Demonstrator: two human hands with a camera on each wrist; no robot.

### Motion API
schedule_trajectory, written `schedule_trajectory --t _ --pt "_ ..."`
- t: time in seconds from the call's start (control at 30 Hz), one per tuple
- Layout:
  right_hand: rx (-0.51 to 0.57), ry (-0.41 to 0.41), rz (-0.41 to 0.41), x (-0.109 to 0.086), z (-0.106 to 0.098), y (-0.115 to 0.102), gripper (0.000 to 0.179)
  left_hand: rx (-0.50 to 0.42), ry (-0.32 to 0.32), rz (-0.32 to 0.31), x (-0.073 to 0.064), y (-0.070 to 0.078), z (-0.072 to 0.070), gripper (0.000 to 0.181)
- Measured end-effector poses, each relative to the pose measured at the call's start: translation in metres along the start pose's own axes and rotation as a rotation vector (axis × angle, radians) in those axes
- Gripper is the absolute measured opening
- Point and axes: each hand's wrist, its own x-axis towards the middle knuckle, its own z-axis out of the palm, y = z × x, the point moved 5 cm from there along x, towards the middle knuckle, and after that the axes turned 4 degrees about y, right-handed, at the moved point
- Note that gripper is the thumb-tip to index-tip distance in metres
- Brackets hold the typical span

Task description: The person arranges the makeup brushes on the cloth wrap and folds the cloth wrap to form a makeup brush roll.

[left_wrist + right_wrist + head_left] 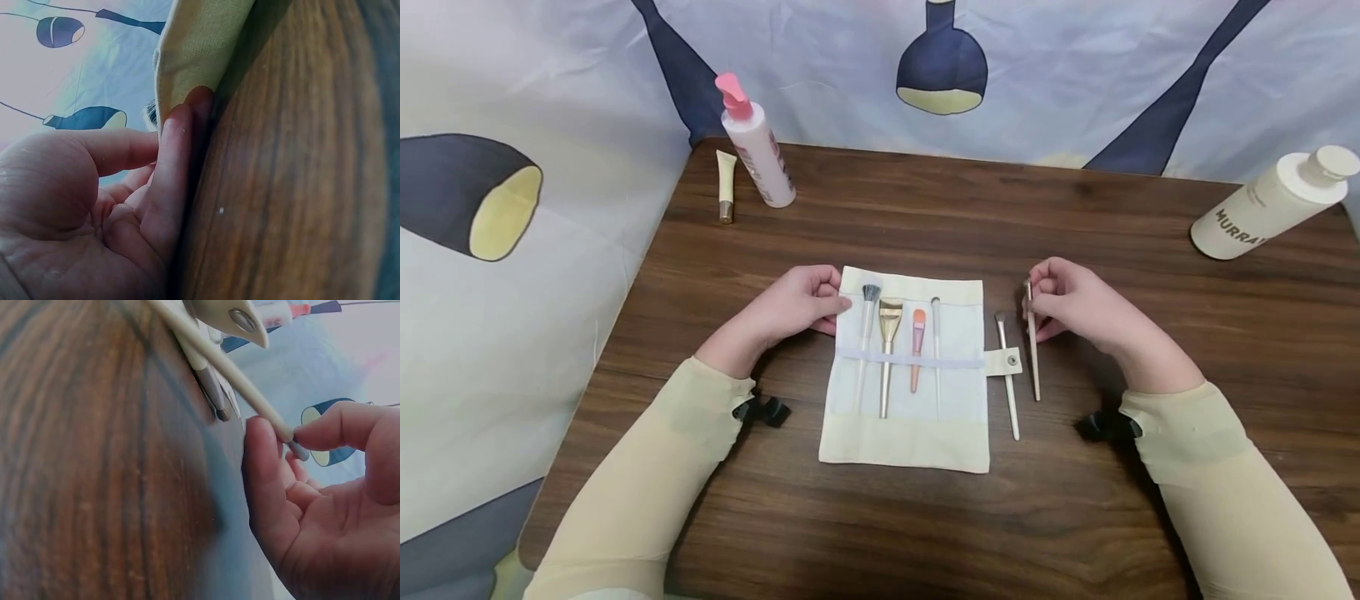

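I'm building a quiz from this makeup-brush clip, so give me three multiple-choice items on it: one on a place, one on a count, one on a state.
1. Where does the pink-capped pump bottle stand?
A. far left corner of the table
B. on the cloth roll
C. beside the right hand

2. How many brushes sit under the strap of the brush roll?
A. two
B. four
C. six

3. What is the right hand doing?
A. lying flat and empty
B. pinching a thin brush near its tip
C. gripping the white bottle

Answers:
1 A: it stands at the far left corner, next to a small tube.
2 B: four brushes lie side by side under the strap; two more lie outside on the table.
3 B: the thin brush is pinched between thumb and fingers.
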Motion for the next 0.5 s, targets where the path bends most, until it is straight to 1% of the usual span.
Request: schedule_trajectory --t 0.07,0.13,0.23,0.3,0.37,0.5 --pt "0.065 0.013 -0.015 0.0 -0.003 -0.001 0.03 0.003 0.002 -0.002 -0.001 0.001 -0.001 0.01" --pt "0.178 0.031 -0.028 0.0 -0.006 -0.003 0.026 0.001 -0.001 0.003 0.0 0.002 -0.001 0.011" --pt "0.369 0.055 -0.068 0.001 -0.01 -0.008 0.024 0.004 -0.005 0.014 0.002 0.004 -0.002 0.012" --pt "0.446 0.068 -0.095 0.002 -0.011 -0.012 0.025 0.002 -0.007 0.017 0.002 0.006 -0.002 0.012" --pt "0.471 0.071 -0.115 0.005 -0.009 -0.017 0.028 -0.001 -0.006 0.014 0.001 0.007 -0.002 0.012" --pt "0.456 0.071 -0.117 0.012 0.004 -0.027 0.035 -0.013 -0.007 0.009 0.001 0.003 0.0 0.011"
